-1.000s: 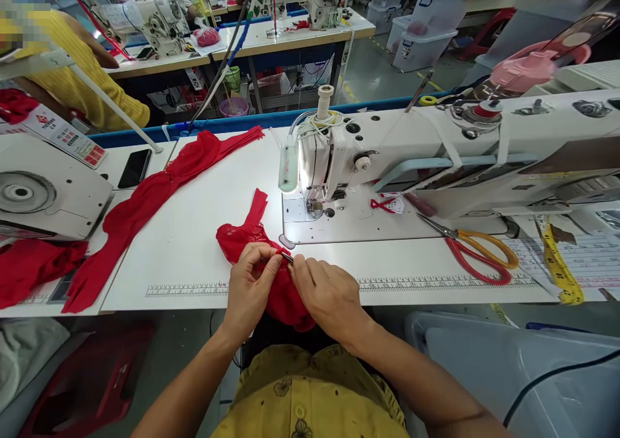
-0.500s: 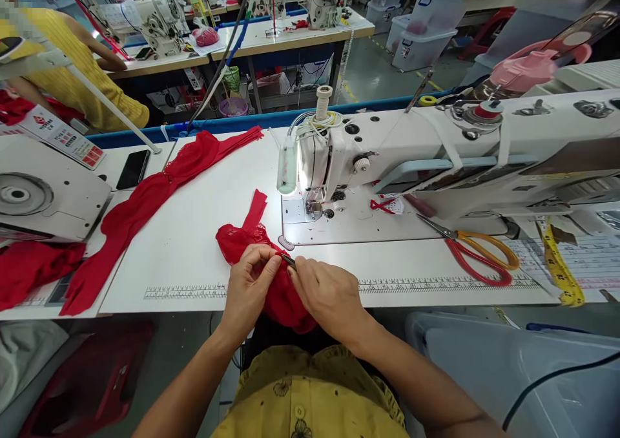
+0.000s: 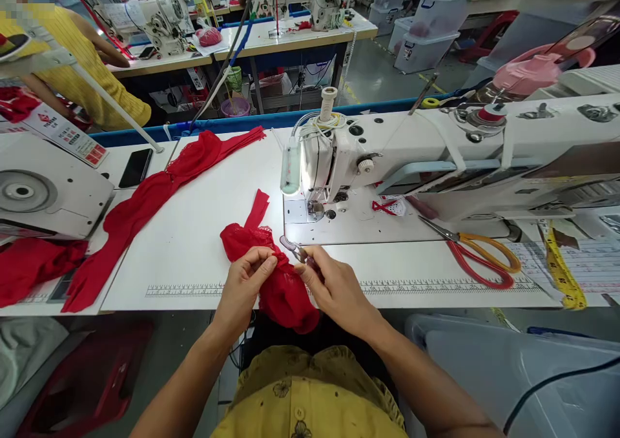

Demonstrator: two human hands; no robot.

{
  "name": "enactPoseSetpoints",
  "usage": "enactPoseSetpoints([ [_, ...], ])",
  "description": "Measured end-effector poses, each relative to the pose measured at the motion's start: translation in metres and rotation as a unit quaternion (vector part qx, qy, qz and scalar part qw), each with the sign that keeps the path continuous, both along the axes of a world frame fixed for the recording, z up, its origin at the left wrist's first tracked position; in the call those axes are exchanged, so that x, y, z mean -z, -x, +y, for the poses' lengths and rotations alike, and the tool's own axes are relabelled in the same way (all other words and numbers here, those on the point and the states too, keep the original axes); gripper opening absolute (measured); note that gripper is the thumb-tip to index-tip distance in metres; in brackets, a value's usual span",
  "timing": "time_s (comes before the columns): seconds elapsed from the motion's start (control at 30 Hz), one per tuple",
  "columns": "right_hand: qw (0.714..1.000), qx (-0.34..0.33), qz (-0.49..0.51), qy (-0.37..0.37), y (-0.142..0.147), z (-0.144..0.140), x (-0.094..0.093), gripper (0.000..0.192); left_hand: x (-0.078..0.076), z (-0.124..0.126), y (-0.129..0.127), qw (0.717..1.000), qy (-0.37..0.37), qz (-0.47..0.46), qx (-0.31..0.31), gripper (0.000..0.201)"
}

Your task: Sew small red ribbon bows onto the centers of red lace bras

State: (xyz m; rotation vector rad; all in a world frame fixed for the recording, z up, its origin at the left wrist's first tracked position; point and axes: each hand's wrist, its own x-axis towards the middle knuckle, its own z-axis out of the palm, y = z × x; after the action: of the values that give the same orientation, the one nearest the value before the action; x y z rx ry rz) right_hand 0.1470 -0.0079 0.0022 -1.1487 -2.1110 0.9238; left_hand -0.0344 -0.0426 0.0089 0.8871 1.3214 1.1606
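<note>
A red lace-trimmed garment piece (image 3: pixel 288 299), with rounded parts like bra cups and a short strap pointing up, lies over the table's front edge. My left hand (image 3: pixel 247 280) is closed on it, pinching the fabric between thumb and fingertips. Just to the right, my right hand (image 3: pixel 336 289) is closed round a small metal tool (image 3: pixel 301 254) that looks like thread snips; most of it is hidden by the fingers. Its fingertips are close beside the red fabric. Behind both hands stands a white sewing machine (image 3: pixel 322 160) with its needle area lit.
Orange-and-red-handled scissors (image 3: pixel 477 250) and a yellow tape measure (image 3: pixel 562 270) lie at right. A long red fabric strip (image 3: pixel 150 199) crosses the table at left, near a black phone (image 3: pixel 135 168). A co-worker in yellow (image 3: pixel 97 70) sits at far left.
My right hand has turned and drawn slightly right, away from the fabric, with the small tool now tilted upward. My left hand still pinches the garment, in nearly the same place.
</note>
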Motion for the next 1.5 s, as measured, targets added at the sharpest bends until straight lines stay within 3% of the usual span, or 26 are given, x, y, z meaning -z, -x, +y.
enactPoseSetpoints([
  [0.1, 0.996, -0.006, 0.075, 0.042, 0.0, 0.012, -0.004, 0.023, -0.001, -0.001, 0.002, 1.0, -0.007, 0.01, 0.013, 0.021],
  [0.3, 0.993, -0.072, 0.093, 0.007, 0.008, 0.026, -0.005, 0.015, -0.003, -0.003, 0.0, 0.997, -0.057, 0.047, 0.032, 0.019],
  [0.57, 0.995, -0.047, 0.089, -0.001, 0.011, 0.018, -0.004, 0.006, -0.003, -0.004, -0.003, 0.996, -0.067, 0.057, 0.021, 0.017],
  [0.67, 0.984, -0.027, 0.159, 0.079, 0.017, 0.017, 0.0, 0.006, -0.002, -0.004, -0.006, 0.999, -0.049, 0.016, 0.007, 0.015],
  [0.8, 0.947, 0.0, 0.253, 0.199, 0.022, 0.018, 0.009, 0.014, 0.0, -0.005, -0.009, 0.999, -0.042, -0.005, -0.008, 0.014],
  [0.97, 0.933, -0.015, 0.267, 0.241, 0.015, 0.021, 0.011, 0.019, -0.003, -0.005, -0.006, 0.994, -0.073, 0.087, 0.003, 0.015],
  [1.13, 0.952, -0.066, 0.245, 0.172, 0.008, 0.029, -0.003, 0.024, -0.021, -0.01, 0.002, 0.955, -0.126, 0.268, 0.025, 0.015],
  [1.3, 0.927, -0.184, 0.25, 0.212, 0.019, 0.033, -0.028, 0.024, -0.062, -0.015, 0.018, 0.9, -0.218, 0.369, 0.074, 0.011],
  [1.4, 0.923, -0.19, 0.251, 0.221, 0.027, 0.031, -0.048, 0.029, -0.089, -0.014, 0.033, 0.92, -0.167, 0.327, 0.138, 0.014],
  [1.5, 0.934, -0.168, 0.243, 0.202, 0.032, 0.03, -0.058, 0.03, -0.097, -0.012, 0.045, 0.96, -0.092, 0.218, 0.148, 0.019],
])
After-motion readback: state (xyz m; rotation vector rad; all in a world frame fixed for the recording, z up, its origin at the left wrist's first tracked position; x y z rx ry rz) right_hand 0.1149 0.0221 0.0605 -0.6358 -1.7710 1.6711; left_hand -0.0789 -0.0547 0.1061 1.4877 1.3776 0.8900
